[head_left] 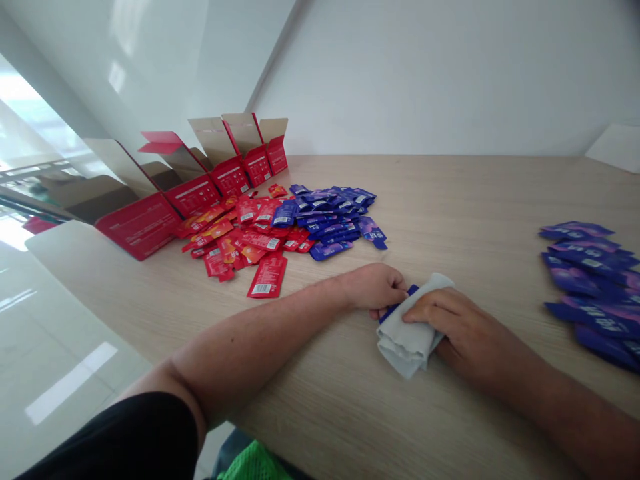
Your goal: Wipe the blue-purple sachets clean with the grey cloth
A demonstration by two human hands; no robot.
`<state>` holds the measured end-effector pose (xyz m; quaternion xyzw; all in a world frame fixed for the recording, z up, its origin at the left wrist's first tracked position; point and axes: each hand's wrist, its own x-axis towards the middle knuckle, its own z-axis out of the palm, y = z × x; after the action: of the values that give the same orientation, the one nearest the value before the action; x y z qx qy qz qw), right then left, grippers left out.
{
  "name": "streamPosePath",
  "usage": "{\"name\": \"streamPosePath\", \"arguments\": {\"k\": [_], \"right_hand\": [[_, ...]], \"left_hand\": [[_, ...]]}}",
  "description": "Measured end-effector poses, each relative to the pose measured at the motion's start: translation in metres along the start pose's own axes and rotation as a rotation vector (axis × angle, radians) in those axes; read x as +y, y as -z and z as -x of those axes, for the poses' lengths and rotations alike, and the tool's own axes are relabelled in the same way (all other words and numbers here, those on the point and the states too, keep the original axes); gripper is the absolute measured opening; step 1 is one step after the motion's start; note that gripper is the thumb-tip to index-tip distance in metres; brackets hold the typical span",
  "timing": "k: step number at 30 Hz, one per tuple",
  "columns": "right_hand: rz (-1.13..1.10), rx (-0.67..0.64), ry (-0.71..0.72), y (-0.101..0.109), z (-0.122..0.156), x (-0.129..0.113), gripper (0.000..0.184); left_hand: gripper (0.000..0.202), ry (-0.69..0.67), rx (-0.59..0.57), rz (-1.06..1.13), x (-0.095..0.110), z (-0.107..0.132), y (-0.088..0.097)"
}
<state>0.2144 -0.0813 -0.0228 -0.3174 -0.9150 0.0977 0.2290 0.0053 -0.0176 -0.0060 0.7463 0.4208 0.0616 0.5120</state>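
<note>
The right hand's grip (465, 327) is clamped on a crumpled pale grey cloth (405, 340) around a dark blue foil sachet (396, 310), which the left hand's grip (374, 288) pinches, just above the light wood surface (450, 213).

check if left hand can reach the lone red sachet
Probably yes: the left hand lies on the wood tabletop, with only bare surface between it and the red sachet, though it would likely have to leave the blue sachet first.
</note>
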Motion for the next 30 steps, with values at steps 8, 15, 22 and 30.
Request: {"name": "streamPosePath", "arguments": {"k": [8,15,22,30], "right_hand": [[-0.008,0.010,-0.035,0.002,0.001,-0.002,0.048],[0.023,0.225,-0.157,0.012,0.002,0.014,0.035],[-0.010,0.203,-0.135,0.010,0.002,0.017,0.038],[-0.030,0.207,-0.127,0.011,0.003,0.018,0.039]], "left_hand": [[0.017,-0.004,-0.029,-0.064,0.004,0.003,0.001],[0.017,-0.104,0.054,-0.564,-0.001,0.009,0.048],[0.026,0.162,0.385,-1.064,-0.005,0.019,0.087],[0.036,0.182,0.364,-1.099,0.009,0.022,0.064]]}}
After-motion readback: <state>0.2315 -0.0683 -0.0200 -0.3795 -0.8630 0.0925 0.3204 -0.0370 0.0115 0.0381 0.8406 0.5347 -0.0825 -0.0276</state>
